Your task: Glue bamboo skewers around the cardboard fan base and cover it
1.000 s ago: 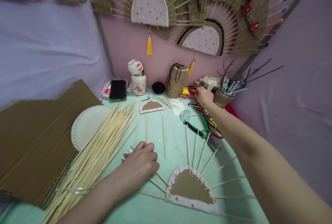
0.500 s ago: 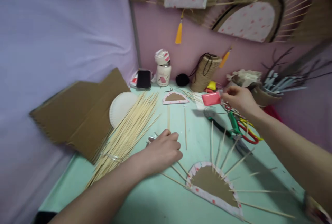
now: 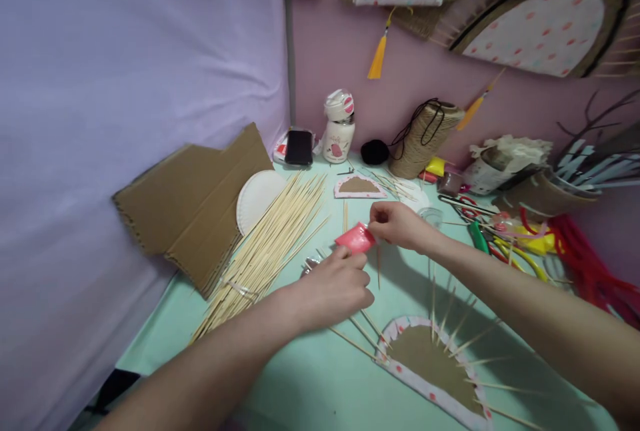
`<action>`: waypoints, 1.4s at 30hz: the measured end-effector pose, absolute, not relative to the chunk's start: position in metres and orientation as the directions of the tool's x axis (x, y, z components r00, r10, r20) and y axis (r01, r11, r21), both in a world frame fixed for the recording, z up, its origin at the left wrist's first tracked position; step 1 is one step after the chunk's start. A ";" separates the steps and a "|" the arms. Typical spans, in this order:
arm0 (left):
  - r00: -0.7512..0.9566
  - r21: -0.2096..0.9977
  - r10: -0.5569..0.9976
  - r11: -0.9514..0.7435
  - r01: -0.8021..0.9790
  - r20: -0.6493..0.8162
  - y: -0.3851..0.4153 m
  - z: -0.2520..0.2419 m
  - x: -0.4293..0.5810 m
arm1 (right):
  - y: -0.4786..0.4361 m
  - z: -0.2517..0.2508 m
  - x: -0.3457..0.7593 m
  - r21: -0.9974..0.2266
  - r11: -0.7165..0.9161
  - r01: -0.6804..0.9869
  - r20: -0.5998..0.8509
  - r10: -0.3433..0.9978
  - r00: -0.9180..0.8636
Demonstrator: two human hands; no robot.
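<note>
My right hand (image 3: 400, 226) pinches the clear end of the pink packet (image 3: 356, 238) between thumb and fingers, near the middle of the frame. My left hand (image 3: 340, 288), fingers curled, is at the packet's lower edge; whether it grips anything, I cannot tell. It covers the outer ends of sticks on the left of the half-round panel (image 3: 430, 358), lower right. My right forearm crosses in front of the green-handled tool (image 3: 479, 238), hiding part of it. Left of centre lies the stick bundle (image 3: 270, 251), overlapping a white plate (image 3: 253, 201) beside brown cardboard (image 3: 200, 201). A small half-round piece (image 3: 360, 186) lies above my hands, with a bottle (image 3: 340, 134) and leaning twine spool (image 3: 425, 144) behind. Red strips (image 3: 595, 261) crowd the right edge.
</note>
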State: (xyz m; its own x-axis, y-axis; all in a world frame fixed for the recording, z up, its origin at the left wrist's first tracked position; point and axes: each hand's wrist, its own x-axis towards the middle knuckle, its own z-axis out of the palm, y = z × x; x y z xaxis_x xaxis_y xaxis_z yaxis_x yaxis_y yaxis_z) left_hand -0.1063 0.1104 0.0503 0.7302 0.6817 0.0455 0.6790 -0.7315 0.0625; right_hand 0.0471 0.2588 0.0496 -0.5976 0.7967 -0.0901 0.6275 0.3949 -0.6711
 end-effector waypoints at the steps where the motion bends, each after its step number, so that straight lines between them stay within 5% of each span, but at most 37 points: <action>1: 0.731 0.066 0.680 -0.733 0.677 0.047 0.111 0.050 -0.107 | 0.261 0.052 0.053 -0.651 0.415 0.636 -0.101 0.783 -0.613; 5: 0.730 0.082 0.682 -0.731 0.678 0.037 0.112 0.052 -0.107 | 0.270 0.059 0.069 -0.600 0.476 0.643 -0.097 0.755 -0.649; 10: 0.732 0.060 0.681 -0.732 0.679 0.015 0.112 0.056 -0.106 | 0.269 0.054 0.048 -0.575 0.564 0.592 0.075 0.757 -0.649; 16: 0.725 0.080 0.689 -0.722 0.687 -0.009 0.112 0.058 -0.105 | 0.261 0.049 0.005 -0.364 0.789 0.495 0.291 0.602 -0.744; 25: 0.720 0.086 0.693 -0.715 0.694 -0.040 0.112 0.062 -0.104 | 0.259 0.058 0.047 -0.140 0.881 0.452 0.247 0.474 -0.845; 32: 0.729 0.060 0.684 -0.729 0.682 0.030 0.112 0.055 -0.105 | 0.269 0.062 0.072 -0.271 0.749 0.604 0.292 0.662 -0.690; 42: 0.724 0.079 0.689 -0.720 0.689 -0.033 0.112 0.061 -0.104 | 0.247 0.035 0.018 -0.492 0.629 0.602 0.010 0.696 -0.718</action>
State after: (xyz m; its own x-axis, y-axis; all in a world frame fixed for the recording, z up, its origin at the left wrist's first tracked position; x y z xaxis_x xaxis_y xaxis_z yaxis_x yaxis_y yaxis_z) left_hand -0.1039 0.1120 0.0614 0.7240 0.6890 -0.0330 0.6891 -0.7204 0.0789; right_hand 0.0184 0.2469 0.0352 -0.7180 0.6959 0.0103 0.6024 0.6289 -0.4916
